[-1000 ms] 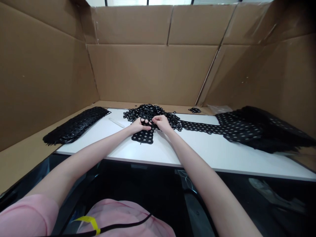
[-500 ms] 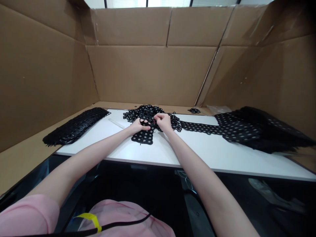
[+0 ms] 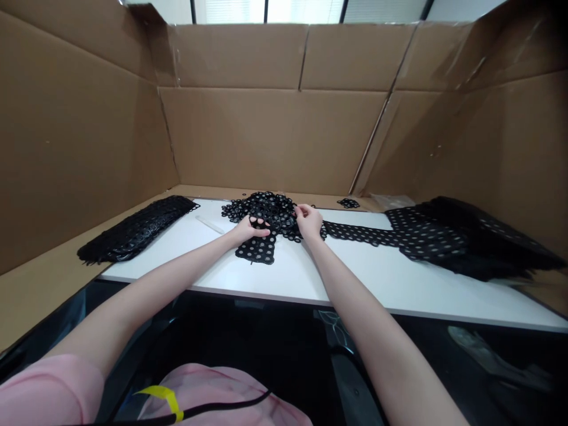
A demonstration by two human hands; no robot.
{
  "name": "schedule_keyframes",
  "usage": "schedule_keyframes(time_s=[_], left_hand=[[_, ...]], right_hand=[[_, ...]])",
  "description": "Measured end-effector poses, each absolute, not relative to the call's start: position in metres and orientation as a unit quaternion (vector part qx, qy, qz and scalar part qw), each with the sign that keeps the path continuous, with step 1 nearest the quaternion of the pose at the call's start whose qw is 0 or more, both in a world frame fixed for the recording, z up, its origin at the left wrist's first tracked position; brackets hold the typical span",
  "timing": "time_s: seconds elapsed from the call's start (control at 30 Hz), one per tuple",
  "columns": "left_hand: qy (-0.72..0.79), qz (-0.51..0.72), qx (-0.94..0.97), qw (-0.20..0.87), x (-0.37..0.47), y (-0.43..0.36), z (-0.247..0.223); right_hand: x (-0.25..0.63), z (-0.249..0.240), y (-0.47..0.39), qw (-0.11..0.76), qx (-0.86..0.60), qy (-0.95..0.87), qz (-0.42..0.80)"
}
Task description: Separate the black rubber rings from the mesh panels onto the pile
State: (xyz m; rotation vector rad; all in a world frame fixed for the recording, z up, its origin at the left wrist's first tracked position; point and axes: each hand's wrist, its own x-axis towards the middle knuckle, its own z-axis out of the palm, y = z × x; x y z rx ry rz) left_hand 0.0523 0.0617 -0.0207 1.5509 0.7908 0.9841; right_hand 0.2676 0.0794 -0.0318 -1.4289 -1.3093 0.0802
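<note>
On the middle of the white worktop (image 3: pixel 364 266), flat black perforated sheet (image 3: pixel 256 251) lies with its near end toward the person. Long axis seems to run from that end back toward the loose heap of small black rings (image 3: pixel 266 207); far end hidden, can't tell.

Left hand (image 3: pixel 249 229) is nearer: at the sheet's left side, thumb and curled fingers closed on its upper part, visible end below and slightly right of the fingers. Right hand (image 3: pixel 310 223) is off to the right, apart from the visible near end, at the heap's right side; fingertips drawn narrow, can't tell if anything is between them.

Long black perforated strip (image 3: pixel 361 231) runs sideways from beside the right hand to the big black perforated pile (image 3: pixel 444 234). Far left: long black mesh bundle (image 3: pixel 139 231), set diagonally. Thin whitish stick (image 3: pixel 210 224) between bundle and left hand. Small ring cluster (image 3: pixel 348 203) behind the strip.
</note>
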Motion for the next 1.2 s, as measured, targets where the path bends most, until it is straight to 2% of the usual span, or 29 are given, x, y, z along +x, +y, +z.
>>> schedule_keyframes(time_s=[0.13,0.23,0.43,0.57,0.67,0.8,1.0,1.13,1.2], left_hand=[[0.328,0.415,0.657,0.537,0.051,0.062,-0.021],[0.325,0.415,0.651,0.546,0.051,0.064,-0.023],[0.313,0.417,0.649,0.554,0.052,0.063,-0.021],[0.306,0.424,0.644,0.559,0.051,0.06,-0.02],[0.3,0.431,0.625,0.578,0.05,0.062,-0.022],[0.284,0.406,0.612,0.616,0.05,0.067,-0.025],[0.287,0.396,0.606,0.627,0.052,0.067,-0.025],[0.287,0.409,0.618,0.607,0.051,0.065,-0.022],[0.284,0.411,0.625,0.6,0.052,0.065,-0.022]], right_hand=[[0.266,-0.041,0.085,0.501,-0.622,-0.602,-0.013],[0.267,-0.044,0.088,0.484,-0.633,-0.604,-0.015],[0.255,-0.027,0.069,0.528,-0.552,-0.646,-0.014],[0.232,-0.015,0.05,0.492,-0.459,-0.739,0.038],[0.223,-0.011,0.046,0.494,-0.456,-0.739,0.049],[0.231,-0.01,0.049,0.551,-0.474,-0.685,0.056],[0.235,-0.01,0.045,0.527,-0.515,-0.67,-0.093],[0.222,-0.008,0.039,0.456,-0.474,-0.748,-0.09],[0.217,-0.007,0.037,0.459,-0.469,-0.747,-0.1]])
